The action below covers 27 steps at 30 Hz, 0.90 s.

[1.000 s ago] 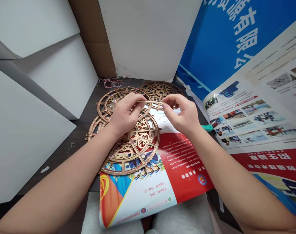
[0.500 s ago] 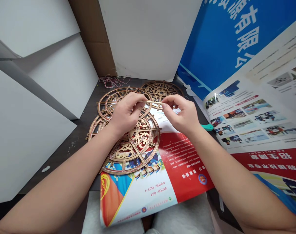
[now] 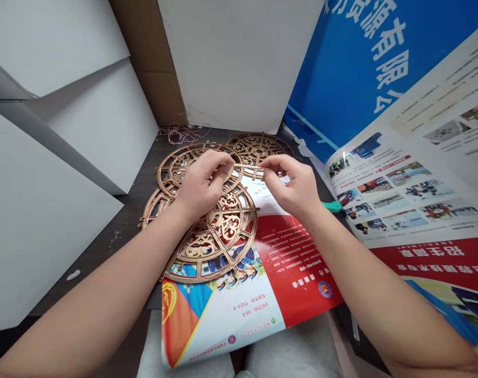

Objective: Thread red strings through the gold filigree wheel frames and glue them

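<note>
Between my two hands a thin, pale stick-like piece [image 3: 248, 166] is stretched level; its exact kind I cannot make out. My left hand [image 3: 208, 181] pinches one end between thumb and fingers, and my right hand [image 3: 292, 184] pinches the other. Below them lie openwork wooden discs with scrolled cut-outs: a large front disc [image 3: 229, 226], partly under my left hand and forearm, another disc [image 3: 178, 164] behind it, and a darker one [image 3: 260, 146] at the back.
A printed poster sheet [image 3: 298, 257] lies beneath the discs and overhangs the front edge. Tangled pink thread [image 3: 180, 134] rests at the back left. A teal-handled object [image 3: 332, 206] is beside my right wrist. White panels [image 3: 239, 58] and a printed board [image 3: 428, 199] stand around the dark table.
Both hands keep their pinch on the pale piece, which is tilted very slightly differently. The view has shifted a little; the discs and poster lie as before.
</note>
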Each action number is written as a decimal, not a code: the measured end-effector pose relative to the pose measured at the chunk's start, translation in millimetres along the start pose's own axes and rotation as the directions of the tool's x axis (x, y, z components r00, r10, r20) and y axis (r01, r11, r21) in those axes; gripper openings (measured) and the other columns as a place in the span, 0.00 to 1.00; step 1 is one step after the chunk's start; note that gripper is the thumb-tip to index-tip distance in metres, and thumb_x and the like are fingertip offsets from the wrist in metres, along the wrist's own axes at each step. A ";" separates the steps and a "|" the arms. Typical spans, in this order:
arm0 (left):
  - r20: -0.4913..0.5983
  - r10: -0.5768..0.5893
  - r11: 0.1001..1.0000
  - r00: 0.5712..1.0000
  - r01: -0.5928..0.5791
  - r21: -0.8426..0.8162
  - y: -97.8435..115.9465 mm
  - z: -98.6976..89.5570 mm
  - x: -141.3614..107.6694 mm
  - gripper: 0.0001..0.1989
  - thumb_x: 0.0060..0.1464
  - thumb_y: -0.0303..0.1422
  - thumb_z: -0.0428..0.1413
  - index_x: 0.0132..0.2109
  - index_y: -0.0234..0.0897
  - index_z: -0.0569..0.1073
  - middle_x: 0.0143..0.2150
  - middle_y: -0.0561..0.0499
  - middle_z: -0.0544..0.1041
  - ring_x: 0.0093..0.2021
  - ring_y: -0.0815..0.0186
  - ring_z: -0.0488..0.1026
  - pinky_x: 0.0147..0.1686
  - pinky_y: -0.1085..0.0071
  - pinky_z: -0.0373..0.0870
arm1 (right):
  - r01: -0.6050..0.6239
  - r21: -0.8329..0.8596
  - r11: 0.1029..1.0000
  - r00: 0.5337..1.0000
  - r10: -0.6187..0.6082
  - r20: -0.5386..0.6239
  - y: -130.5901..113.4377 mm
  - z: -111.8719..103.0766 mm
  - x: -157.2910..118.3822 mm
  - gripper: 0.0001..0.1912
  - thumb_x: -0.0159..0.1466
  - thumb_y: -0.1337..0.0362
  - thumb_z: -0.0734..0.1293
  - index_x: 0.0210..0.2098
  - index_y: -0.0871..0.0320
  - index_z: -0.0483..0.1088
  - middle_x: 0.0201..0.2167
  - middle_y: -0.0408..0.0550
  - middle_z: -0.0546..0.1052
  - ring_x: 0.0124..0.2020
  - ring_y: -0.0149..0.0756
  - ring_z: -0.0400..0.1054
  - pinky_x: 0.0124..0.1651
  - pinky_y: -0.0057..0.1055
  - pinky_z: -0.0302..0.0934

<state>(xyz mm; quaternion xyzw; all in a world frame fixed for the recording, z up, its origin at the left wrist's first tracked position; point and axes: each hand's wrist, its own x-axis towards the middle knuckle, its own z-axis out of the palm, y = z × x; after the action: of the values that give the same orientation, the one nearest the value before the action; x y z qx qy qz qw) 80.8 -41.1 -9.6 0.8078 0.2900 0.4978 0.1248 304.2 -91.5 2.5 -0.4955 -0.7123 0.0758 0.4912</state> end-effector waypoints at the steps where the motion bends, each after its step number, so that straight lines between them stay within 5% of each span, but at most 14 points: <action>1: -0.003 0.001 1.000 1.000 -0.001 0.000 -0.5 0.1 0.1 0.08 0.66 0.24 0.56 0.46 0.43 0.76 0.43 0.51 0.79 0.44 0.63 0.76 0.46 0.65 0.73 | 0.000 0.003 1.000 1.000 0.000 -0.001 -0.2 0.0 0.1 0.08 0.63 0.69 0.66 0.38 0.55 0.78 0.34 0.45 0.82 0.35 0.38 0.74 0.42 0.37 0.66; 27: -0.027 0.007 1.000 1.000 -0.007 0.000 -4.7 -0.1 -0.2 0.09 0.64 0.23 0.56 0.46 0.41 0.76 0.43 0.51 0.79 0.43 0.64 0.76 0.44 0.67 0.73 | 0.001 0.031 1.000 0.999 0.000 -0.041 -1.1 0.3 1.7 0.05 0.63 0.66 0.67 0.35 0.56 0.76 0.31 0.45 0.81 0.31 0.34 0.70 0.38 0.35 0.63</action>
<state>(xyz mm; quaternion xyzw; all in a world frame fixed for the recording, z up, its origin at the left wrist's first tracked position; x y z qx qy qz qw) 79.0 -37.5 -12.0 0.8021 0.2888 0.5090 0.1189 303.2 -90.6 4.1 -0.4892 -0.7010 0.0766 0.5132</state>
